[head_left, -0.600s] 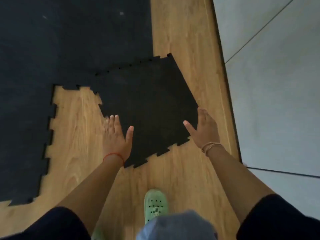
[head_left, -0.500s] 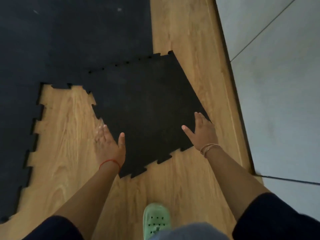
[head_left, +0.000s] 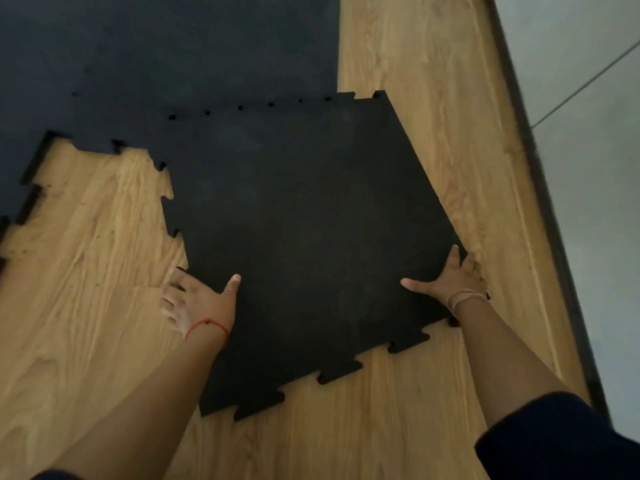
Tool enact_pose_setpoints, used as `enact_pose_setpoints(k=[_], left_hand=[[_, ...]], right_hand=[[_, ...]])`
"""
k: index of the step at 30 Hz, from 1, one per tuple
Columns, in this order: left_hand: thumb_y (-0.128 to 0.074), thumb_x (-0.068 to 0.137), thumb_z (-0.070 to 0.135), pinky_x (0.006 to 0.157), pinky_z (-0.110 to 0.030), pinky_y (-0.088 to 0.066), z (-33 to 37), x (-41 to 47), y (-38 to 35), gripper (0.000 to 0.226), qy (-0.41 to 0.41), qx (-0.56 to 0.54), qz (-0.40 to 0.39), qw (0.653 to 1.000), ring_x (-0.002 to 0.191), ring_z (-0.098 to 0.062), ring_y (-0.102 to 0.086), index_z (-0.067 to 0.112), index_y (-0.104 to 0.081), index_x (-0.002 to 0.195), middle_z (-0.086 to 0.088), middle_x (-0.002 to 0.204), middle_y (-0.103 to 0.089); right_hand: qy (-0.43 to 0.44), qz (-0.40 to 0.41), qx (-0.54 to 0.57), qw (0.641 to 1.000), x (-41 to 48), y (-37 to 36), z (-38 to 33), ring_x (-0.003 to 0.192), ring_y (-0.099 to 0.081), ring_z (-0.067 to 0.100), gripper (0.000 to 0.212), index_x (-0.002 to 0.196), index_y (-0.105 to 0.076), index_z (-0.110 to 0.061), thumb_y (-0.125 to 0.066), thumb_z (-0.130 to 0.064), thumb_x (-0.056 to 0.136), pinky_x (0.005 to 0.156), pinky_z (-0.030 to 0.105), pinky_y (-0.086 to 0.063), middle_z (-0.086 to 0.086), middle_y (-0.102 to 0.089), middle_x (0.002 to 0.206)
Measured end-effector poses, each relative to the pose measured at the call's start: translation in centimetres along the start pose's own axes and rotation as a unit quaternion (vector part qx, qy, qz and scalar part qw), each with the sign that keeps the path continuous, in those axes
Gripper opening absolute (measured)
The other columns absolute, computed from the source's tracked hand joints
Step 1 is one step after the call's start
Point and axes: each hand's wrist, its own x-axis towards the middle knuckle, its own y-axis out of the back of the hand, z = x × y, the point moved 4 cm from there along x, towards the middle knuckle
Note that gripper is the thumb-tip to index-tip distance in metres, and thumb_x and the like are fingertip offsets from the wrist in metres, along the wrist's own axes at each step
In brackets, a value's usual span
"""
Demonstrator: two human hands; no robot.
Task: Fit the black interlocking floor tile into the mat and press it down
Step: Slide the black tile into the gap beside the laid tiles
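Note:
A black interlocking floor tile [head_left: 304, 244] lies skewed on the wood floor, its far toothed edge overlapping the black mat [head_left: 156, 64]. My left hand [head_left: 197, 303] grips the tile's left edge, thumb on top and fingers curled beneath. My right hand [head_left: 450, 282] holds the tile's right corner, thumb spread on the surface and fingers over the edge. An L-shaped gap of bare wood [head_left: 86, 216] shows left of the tile, bordered by the mat's toothed edges.
Wood flooring [head_left: 433, 98] runs along the tile's right side up to a dark threshold strip [head_left: 540, 188]. Beyond that strip lies grey tiled floor [head_left: 588, 133]. Dark sleeves show at the bottom corners.
Both hands went from resting flat near the tile's near corners to gripping its edges. The view moved closer and the green shoe dropped out of sight.

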Motion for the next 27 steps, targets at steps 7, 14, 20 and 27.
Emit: enact_pose_setpoints(k=[7,14,20,27], left_hand=[[-0.077,0.062,0.048,0.112,-0.050,-0.025,-0.1,3.9,1.5,0.096,0.040,-0.024,-0.027,0.999,0.132,-0.042,-0.033,-0.001,-0.037,0.133,-0.026,0.140,-0.040],[-0.067,0.080,0.033,0.106,-0.044,-0.038,1.3,7.8,7.8,0.065,0.044,-0.217,-0.049,0.974,0.123,-0.036,-0.046,0.002,-0.042,0.132,-0.018,0.135,-0.048],[-0.069,0.077,0.034,0.097,-0.043,-0.047,-1.3,10.3,15.4,0.059,-0.013,-0.197,0.064,0.978,0.115,-0.030,-0.054,0.011,-0.049,0.129,-0.010,0.128,-0.055],[-0.065,0.083,0.028,0.103,-0.043,-0.040,-12.1,12.5,19.0,0.050,0.057,-0.110,0.085,0.989,0.121,-0.038,-0.051,0.002,-0.055,0.125,-0.020,0.131,-0.056]], right_hand=[[-0.037,0.060,0.192,0.979,1.3,0.5,-0.3,0.141,-0.018,0.037,0.137,0.148,-0.007,-0.022,-0.072,-0.074,0.039,0.114,0.054,-0.019,0.015,-0.018,0.154],[-0.007,0.018,0.328,0.944,-4.4,-2.4,-0.9,0.136,-0.031,0.035,0.104,0.142,-0.028,-0.009,-0.079,-0.046,0.059,0.113,0.045,-0.024,0.014,-0.033,0.149],[-0.045,-0.127,0.268,0.954,-10.2,-7.1,-3.9,0.133,-0.035,0.034,0.093,0.140,-0.030,-0.004,-0.072,-0.049,0.070,0.112,0.042,-0.026,0.018,-0.036,0.146],[0.016,-0.196,0.089,0.976,-15.4,-11.0,-9.1,0.133,-0.036,0.021,0.092,0.140,-0.024,-0.011,-0.063,-0.060,0.073,0.110,0.030,-0.028,0.007,-0.031,0.147]])
